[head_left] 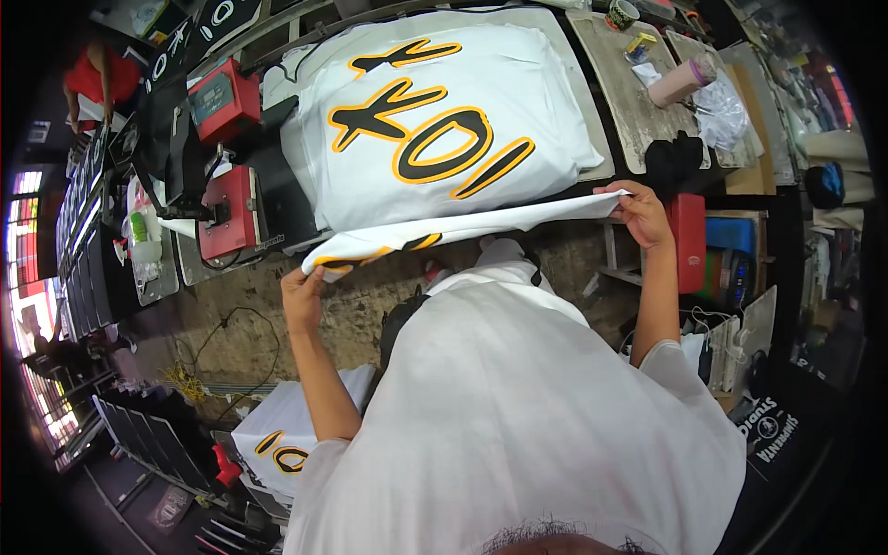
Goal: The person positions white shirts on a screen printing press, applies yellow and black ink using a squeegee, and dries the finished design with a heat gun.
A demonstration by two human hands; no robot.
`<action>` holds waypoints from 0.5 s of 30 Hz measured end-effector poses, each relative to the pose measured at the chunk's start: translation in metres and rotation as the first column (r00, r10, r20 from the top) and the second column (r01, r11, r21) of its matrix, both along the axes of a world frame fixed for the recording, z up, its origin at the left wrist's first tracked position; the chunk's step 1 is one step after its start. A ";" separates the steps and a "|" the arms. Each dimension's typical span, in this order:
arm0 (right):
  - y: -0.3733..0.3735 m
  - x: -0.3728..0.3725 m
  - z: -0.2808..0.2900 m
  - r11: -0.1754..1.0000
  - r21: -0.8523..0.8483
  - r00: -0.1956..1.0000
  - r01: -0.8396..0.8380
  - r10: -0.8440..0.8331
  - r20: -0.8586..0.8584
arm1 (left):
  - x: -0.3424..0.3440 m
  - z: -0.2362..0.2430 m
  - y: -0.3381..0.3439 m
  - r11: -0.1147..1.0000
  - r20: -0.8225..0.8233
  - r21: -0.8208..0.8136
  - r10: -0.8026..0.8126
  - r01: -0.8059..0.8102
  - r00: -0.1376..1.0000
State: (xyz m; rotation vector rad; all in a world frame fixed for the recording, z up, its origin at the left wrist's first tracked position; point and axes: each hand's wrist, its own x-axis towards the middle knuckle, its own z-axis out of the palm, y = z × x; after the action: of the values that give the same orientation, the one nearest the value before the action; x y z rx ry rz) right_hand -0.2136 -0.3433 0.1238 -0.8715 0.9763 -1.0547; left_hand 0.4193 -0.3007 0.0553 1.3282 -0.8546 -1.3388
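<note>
Between my hands stretches a white printed garment (462, 227), seemingly a T-shirt, pulled into a long narrow band with bits of black and orange print showing near its left end. My left hand (302, 294) pinches that left end, and my right hand (642, 215) pinches the other end, a little farther away. Just beyond the band lies a pile of white shirts (546, 102) on a board, its top one spread flat with large black shapes outlined in orange. The band's underside is hidden.
Left of the pile stand red machine housings (229, 211) with cables. Worn boards at right hold a pink bottle (683, 81), a plastic bag (723, 118) and a black cloth (675, 157). More printed white shirts (268, 425) lie low at left. A person in red (100, 74) works far left.
</note>
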 end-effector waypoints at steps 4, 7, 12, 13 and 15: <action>-0.013 -0.019 0.033 0.996 0.084 0.992 -0.039 0.048 -0.113 | -0.006 0.039 -0.006 0.999 0.004 -0.005 -0.042 0.042 0.999; -0.047 -0.034 0.052 0.999 -0.040 0.999 -0.028 0.030 0.040 | -0.007 0.078 -0.030 0.971 -0.010 -0.237 -0.019 0.016 1.000; -0.180 -0.013 0.019 0.986 -0.037 0.984 0.165 -0.167 -0.064 | -0.027 0.075 -0.166 0.973 -0.046 -0.207 0.095 -0.102 0.994; -0.214 -0.023 -0.010 0.985 0.012 0.980 0.174 -0.172 -0.104 | -0.035 0.062 -0.206 0.982 -0.005 -0.166 0.094 -0.093 0.996; -0.264 -0.012 -0.049 0.958 0.118 0.948 0.260 -0.230 -0.221 | -0.035 0.022 -0.271 0.995 0.269 -0.024 0.096 -0.093 0.958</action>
State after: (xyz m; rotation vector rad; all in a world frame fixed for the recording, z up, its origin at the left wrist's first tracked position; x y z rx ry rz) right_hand -0.2261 -0.6078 0.0744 -0.7607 1.3475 -1.1008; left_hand 0.3838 -0.5718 0.0769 1.5468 -0.9663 -1.0921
